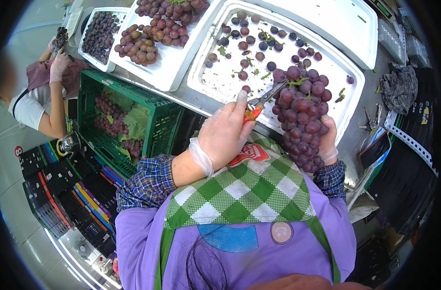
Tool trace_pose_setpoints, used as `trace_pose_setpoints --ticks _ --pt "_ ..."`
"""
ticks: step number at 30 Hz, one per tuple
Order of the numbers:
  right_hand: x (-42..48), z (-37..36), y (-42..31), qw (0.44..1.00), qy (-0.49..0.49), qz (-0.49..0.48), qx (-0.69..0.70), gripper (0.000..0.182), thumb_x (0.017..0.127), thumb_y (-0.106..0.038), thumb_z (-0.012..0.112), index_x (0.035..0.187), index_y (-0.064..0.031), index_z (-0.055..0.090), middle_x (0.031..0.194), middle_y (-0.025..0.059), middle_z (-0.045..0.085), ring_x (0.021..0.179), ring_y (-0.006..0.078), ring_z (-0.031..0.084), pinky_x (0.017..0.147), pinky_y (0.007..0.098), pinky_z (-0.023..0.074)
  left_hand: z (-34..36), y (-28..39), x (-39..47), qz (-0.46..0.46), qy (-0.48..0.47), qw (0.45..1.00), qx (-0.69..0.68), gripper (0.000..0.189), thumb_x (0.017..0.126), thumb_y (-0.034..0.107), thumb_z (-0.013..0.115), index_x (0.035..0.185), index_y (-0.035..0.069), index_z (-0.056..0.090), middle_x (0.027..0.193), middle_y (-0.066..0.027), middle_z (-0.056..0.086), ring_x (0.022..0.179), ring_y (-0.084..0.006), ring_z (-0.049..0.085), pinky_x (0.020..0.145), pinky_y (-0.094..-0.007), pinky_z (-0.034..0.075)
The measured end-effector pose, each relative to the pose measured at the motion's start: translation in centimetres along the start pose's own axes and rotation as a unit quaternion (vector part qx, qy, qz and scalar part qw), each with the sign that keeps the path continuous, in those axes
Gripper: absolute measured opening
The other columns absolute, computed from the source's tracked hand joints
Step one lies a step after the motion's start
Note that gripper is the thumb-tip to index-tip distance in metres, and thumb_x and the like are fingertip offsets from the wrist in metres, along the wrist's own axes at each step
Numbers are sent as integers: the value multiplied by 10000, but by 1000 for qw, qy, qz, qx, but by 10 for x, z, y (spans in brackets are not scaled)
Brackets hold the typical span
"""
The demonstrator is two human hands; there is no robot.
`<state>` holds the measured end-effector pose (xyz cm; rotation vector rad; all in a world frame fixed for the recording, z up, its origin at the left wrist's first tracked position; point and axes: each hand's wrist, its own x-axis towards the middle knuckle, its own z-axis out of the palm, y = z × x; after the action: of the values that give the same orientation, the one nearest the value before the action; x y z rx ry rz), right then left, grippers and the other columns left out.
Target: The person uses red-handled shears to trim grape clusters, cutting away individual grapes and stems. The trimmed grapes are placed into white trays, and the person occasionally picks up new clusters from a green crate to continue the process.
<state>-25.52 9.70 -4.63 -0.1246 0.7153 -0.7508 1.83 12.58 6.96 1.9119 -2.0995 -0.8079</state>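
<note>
My left hand [224, 136], in a thin clear glove, grips fruit snips [269, 96] with orange-red handles. Their metal blades point up and right, with the tips at the green stem near the top of a bunch of purple-red grapes [304, 108]. My right hand [328, 139], also gloved, supports that bunch from its right side; most of the fingers are hidden behind the grapes. The bunch hangs over the near edge of a white tray [345, 121]. Loose grapes [263, 46], dark and reddish, lie scattered in the tray with bits of green stem.
Another white tray [169, 69] holds whole grape bunches [144, 43]. Beyond it, a smaller tray [106, 66] contains dark loose grapes. A green crate [162, 123] with grapes and leaves stands tilted at left. A gloved co-worker [39, 94] works there. Crumpled black plastic [400, 87] lies right.
</note>
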Motion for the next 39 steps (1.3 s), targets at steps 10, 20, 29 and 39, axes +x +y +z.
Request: trace_pose_setpoints --ticks 10,20,29,39 --pt "-5 37 -2 1000 -13 -16 -1 813 856 -529 428 1513 -52 395 1496 186 487 1326 335 541 1117 461 450 2 -4 3 34 13 998 60 671 903 182 686 1465 -46 398 1076 -180 613 921 -364 621 804 -429 528" --pt "2 3 1 1000 23 -5 -6 813 855 -537 431 1517 -67 394 1484 186 498 1305 345 555 1084 485 475 4 -5 -1 37 22 999 21 595 914 173 674 1425 -34 452 1032 -179 615 855 -367 640 747 -432 539" --pt "-5 9 -3 1000 -12 -4 25 812 859 -536 447 1507 -50 402 1489 185 493 1317 354 540 1096 485 462 -12 -5 -1 -117 -101 924 -349 356 1048 252 535 1259 -29 593 965 -80 668 743 -184 651 688 -318 548" --pt "-11 22 -8 998 -50 -21 17 866 831 -542 463 1511 -13 380 1498 209 470 1339 362 519 1119 477 443 -60 -9 3 -238 -325 745 -532 442 1077 364 468 1187 -29 638 873 -85 688 739 -137 644 688 -267 535"
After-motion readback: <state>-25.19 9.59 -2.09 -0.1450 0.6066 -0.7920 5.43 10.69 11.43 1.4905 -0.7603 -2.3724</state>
